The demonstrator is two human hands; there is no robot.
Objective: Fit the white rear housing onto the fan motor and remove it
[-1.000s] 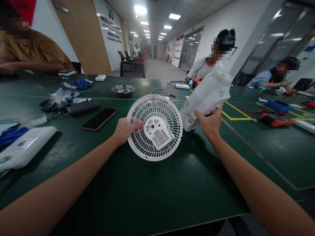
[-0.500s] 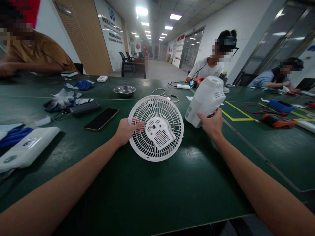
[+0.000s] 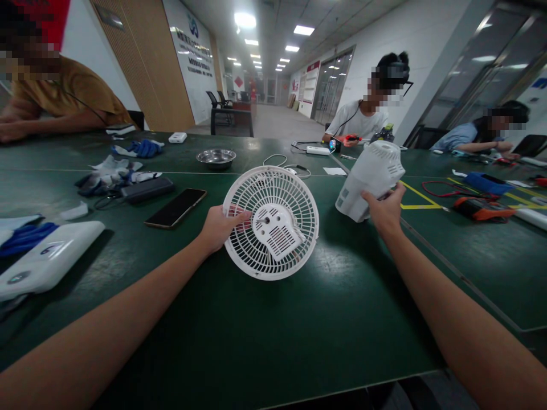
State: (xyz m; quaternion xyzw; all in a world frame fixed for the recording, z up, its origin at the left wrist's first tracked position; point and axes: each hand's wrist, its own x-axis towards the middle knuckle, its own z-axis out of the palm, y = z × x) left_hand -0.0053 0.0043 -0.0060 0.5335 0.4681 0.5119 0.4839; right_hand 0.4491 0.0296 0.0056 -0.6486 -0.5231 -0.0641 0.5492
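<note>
A round white fan grille [image 3: 299, 199] faces me, tilted up over the green table [image 3: 273, 336]. My left hand [image 3: 220, 228] is closed on its left rim, the thumb lying across the slats. At the grille's middle is a slotted plastic plate with a small metal shaft. Off to the right, my right hand [image 3: 384, 210] grips a white plastic housing [image 3: 370, 176] with vent slots at its upper end. The housing leans to the right, apart from the grille. The fingers behind it are partly hidden.
A phone [image 3: 176, 208], a dark case [image 3: 147, 189] and a white device [image 3: 51, 256] lie to the left. Beyond the grille are a metal bowl [image 3: 216, 158] and a thin cable [image 3: 277, 159]. An orange-black meter [image 3: 482, 209] rests at right. Several people sit around the table.
My right hand has moved right and slightly down with the white housing, widening the gap to the grille. My left hand and the grille have stayed in place.
</note>
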